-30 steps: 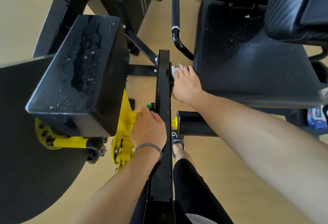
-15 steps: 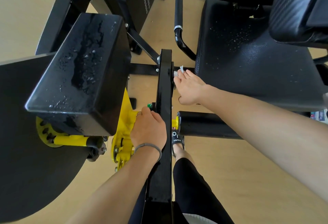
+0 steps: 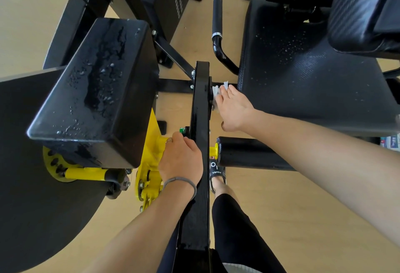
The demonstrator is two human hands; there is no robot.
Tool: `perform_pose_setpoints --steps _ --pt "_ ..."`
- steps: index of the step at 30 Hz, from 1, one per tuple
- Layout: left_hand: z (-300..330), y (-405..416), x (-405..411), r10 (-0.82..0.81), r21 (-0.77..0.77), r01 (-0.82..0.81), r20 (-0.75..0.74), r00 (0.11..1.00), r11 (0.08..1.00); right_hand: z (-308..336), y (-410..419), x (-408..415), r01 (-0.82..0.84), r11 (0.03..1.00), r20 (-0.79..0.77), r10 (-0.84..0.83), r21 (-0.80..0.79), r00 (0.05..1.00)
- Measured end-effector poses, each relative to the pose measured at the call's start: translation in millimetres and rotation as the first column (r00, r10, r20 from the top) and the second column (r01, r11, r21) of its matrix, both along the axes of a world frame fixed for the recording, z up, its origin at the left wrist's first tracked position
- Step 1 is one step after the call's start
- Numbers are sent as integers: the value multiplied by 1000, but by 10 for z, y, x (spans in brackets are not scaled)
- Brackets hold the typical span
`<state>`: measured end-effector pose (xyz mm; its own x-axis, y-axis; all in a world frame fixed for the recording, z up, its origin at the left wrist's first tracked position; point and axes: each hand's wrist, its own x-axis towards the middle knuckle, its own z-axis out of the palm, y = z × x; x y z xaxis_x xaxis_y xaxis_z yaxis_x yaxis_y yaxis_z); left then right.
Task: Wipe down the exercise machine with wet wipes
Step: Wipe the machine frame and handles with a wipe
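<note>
The right hand (image 3: 234,109) presses a white wet wipe (image 3: 219,90) against the right face of the black upright bar (image 3: 201,121) of the exercise machine; its fingers lie fairly straight along the wipe, and only crumpled white edges show past the fingertips, so whether the thumb also pinches it I cannot tell. Just beyond that hand the black seat pad (image 3: 307,82) carries scattered droplets, and a curved black handle (image 3: 217,19) with a chrome ring rises on the far side of the wipe. Below the right wrist a black foam roller (image 3: 246,153) runs off to the right, capped by a yellow knob (image 3: 214,150) touching the bar. On the other side of the bar, the left hand (image 3: 180,160) is clenched around a yellow bracket (image 3: 154,149), with a ring on one finger and a grey hair tie (image 3: 180,183) at the wrist. A small green button (image 3: 181,130) sits just above its knuckles. To the left of that grip, a wet black block pad (image 3: 97,89) glistens. A sandalled foot (image 3: 216,173) stands under the roller on the wooden floor (image 3: 292,218).
</note>
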<state>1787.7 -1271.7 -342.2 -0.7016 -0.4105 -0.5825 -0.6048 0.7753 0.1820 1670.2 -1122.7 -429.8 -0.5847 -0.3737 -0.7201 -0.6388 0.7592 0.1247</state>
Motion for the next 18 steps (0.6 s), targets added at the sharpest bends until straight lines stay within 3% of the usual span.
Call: perform_pose_setpoints --steps 10,18 --pt "-21 -3 4 4 -4 -4 1 1000 1000 -35 -187 -382 139 968 143 -170 207 975" --pt "-19 -6 8 5 -10 -5 1 1000 1000 -205 -208 -277 -156 883 142 103 443 985"
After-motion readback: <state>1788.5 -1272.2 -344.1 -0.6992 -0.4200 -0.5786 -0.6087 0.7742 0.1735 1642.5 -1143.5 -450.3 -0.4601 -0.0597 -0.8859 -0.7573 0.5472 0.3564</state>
